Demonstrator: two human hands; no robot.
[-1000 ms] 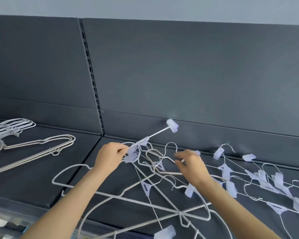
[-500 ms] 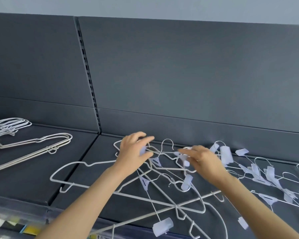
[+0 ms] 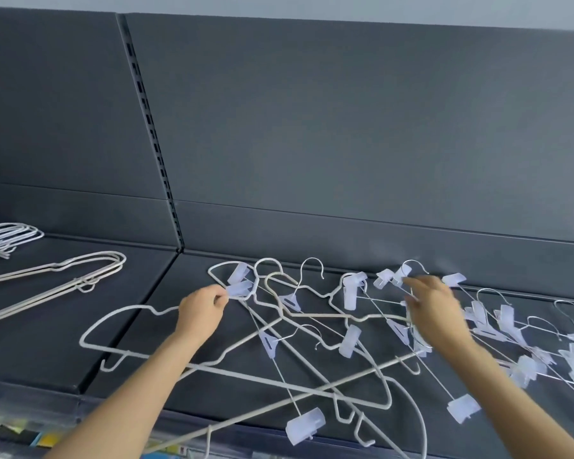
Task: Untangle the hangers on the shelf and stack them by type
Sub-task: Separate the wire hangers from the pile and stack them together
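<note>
White-coated wire hangers and clip hangers with frosted plastic clips lie tangled in one heap [image 3: 349, 341] on the dark grey padded shelf [image 3: 30, 352]. The heap spreads from three o'clock of our left hand [image 3: 201, 311] across to our right hand [image 3: 436, 314] and past it.

Our left forearm reaches in from seven o'clock, with the hand knuckles-up at the heap's left edge. Its thumb and fingertips pinch a frosted plastic clip [image 3: 241, 288] that sits at two o'clock of the hand. Under that wrist runs the curved shoulder of a large white wire hanger [image 3: 120, 318].

Our right forearm comes in from five o'clock and the hand rests low among the wires, fingers pointing towards ten o'clock at a cluster of clips. Motion blur smears them, so we cannot tell whether they grip anything.

Well apart, at nine o'clock on the shelf, lie a stack of thin white wire hangers [image 3: 10, 235] and a stack of cream wire hangers [image 3: 87, 281].
</note>
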